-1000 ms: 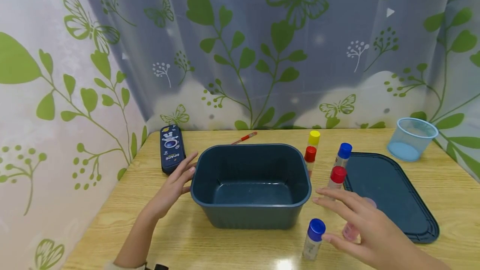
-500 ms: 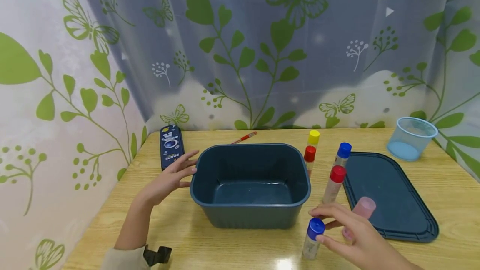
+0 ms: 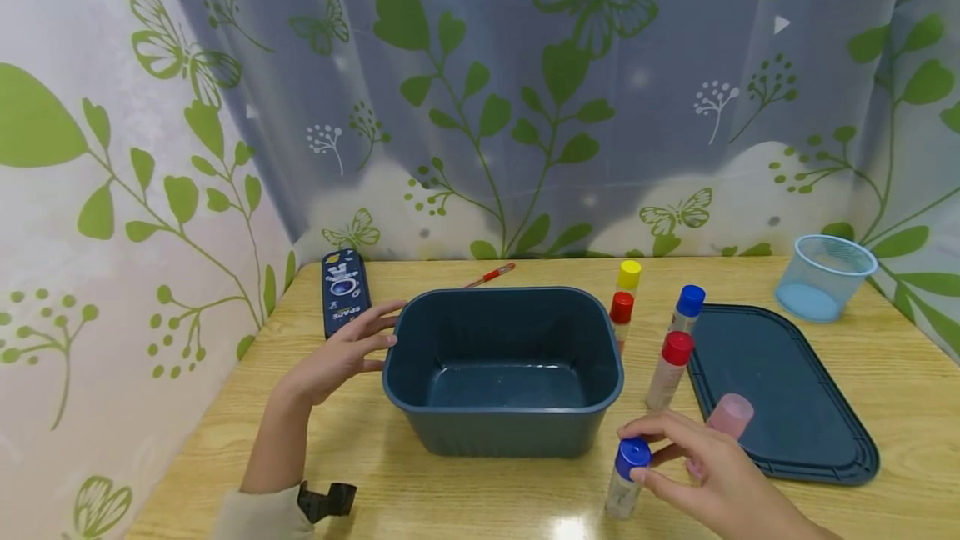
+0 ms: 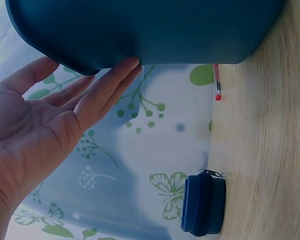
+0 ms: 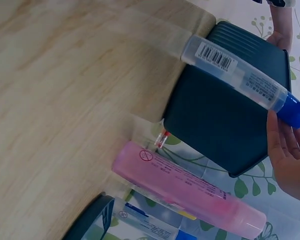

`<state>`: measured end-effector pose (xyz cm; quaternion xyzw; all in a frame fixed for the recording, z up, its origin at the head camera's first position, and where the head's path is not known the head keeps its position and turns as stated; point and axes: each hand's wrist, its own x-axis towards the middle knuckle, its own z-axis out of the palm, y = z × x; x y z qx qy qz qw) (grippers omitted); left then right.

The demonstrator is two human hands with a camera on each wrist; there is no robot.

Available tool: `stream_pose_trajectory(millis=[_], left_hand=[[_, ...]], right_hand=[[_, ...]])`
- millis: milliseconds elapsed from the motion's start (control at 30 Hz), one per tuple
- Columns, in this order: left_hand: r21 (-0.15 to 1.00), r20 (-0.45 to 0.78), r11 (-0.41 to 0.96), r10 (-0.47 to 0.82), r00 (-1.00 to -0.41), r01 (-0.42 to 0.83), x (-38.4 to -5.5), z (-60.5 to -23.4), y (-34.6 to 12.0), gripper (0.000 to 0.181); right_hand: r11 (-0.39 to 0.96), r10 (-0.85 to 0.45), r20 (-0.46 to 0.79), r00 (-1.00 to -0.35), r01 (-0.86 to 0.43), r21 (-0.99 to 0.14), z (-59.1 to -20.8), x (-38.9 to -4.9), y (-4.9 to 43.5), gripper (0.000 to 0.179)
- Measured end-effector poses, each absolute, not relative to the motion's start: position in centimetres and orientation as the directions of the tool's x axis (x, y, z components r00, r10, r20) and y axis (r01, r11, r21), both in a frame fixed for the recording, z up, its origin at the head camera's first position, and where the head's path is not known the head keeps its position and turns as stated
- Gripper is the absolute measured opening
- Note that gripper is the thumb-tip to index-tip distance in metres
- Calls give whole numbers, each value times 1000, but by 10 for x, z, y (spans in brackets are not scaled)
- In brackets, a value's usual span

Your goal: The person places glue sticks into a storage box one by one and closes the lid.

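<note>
My right hand (image 3: 701, 461) pinches the blue cap of a clear, labelled bottle (image 3: 623, 494) between thumb and fingers. This bottle stands upright on the table, just off the near right corner of a dark teal bin (image 3: 510, 436). In the right wrist view a barcode shows on its side. The fingers of my left hand (image 3: 337, 365) are extended, their tips at the bin's left rim. From the left wrist view, they lie along the bin's outer wall (image 4: 190, 40). Beyond my right hand is a pink bottle (image 3: 731, 413), partly hidden by that hand. The bin holds nothing.
Bottles with a red cap (image 3: 678, 348), another blue cap (image 3: 691, 300), a second red cap (image 3: 621, 307) and a yellow cap (image 3: 629, 274) stand right of the bin. A teal lid (image 3: 780, 390), blue mesh basket (image 3: 823, 277), red pen (image 3: 491, 275) and navy pencil case (image 3: 345, 290) lie around.
My right hand has come down and left to the blue-capped bottle and now pinches its cap. My left hand has shifted slightly but stays at the bin's left side.
</note>
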<state>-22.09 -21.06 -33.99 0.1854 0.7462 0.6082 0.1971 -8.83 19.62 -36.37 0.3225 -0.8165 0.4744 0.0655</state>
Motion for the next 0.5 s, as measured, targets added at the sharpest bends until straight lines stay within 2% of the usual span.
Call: stream_pose_trajectory(millis=[267, 500], left_hand=[[984, -56, 174, 517, -854, 41, -220, -342, -212, 54], [986, -60, 166, 513, -857, 30, -220, -341, -210, 54]], right_hand=[[277, -496, 463, -735, -639, -718, -345, -91, 193, 37], [320, -443, 487, -753, -640, -699, -315, -92, 186, 39]])
